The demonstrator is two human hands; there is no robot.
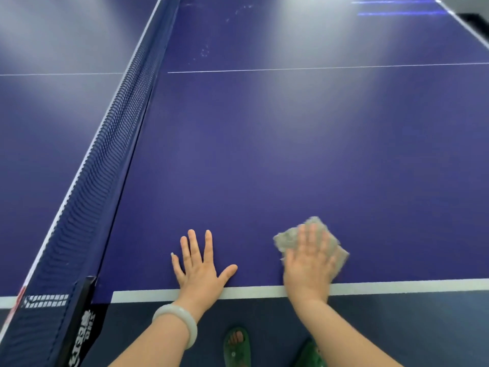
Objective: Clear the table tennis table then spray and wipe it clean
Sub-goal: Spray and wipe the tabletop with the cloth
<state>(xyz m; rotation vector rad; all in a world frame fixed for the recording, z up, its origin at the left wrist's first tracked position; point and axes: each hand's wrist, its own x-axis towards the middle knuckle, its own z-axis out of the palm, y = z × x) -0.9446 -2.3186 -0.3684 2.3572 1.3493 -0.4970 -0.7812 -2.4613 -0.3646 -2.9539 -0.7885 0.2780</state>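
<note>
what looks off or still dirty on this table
A scatter of pale specks and smears sits on the far half of the table tennis table, close to the net. The right hand presses the cloth only at the near edge.

Bare forearms, no sleeves; pale jade-like bangle (pixel 176 324) on left wrist; green sandals (pixel 236 347) on feet.
</note>
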